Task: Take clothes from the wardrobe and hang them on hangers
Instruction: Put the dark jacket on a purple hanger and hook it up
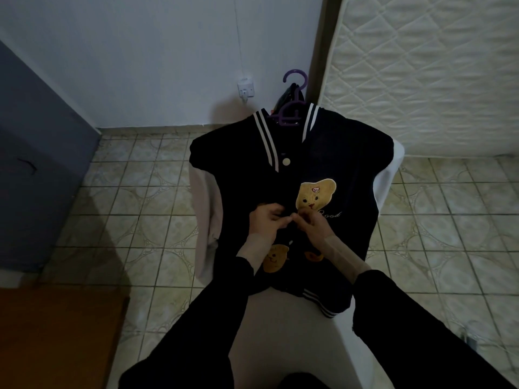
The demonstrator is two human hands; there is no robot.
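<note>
A dark navy varsity jacket [314,169] with white sleeves and bear patches lies on a white surface [283,332], a purple plastic hanger [292,108] in its collar. The left hand [266,220] and right hand [311,220] meet at the front placket, fingers pinched narrowly on the fabric.

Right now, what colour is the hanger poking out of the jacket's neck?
Purple. The hanger shows clearly at the jacket collar in the head view.

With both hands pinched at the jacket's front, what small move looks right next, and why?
Probably finish closing the button at the placket. Both the left hand and right hand pinch the jacket at its front opening, mid-chest, and the purple hanger already sits in the collar. The white button higher up looks done.
</note>
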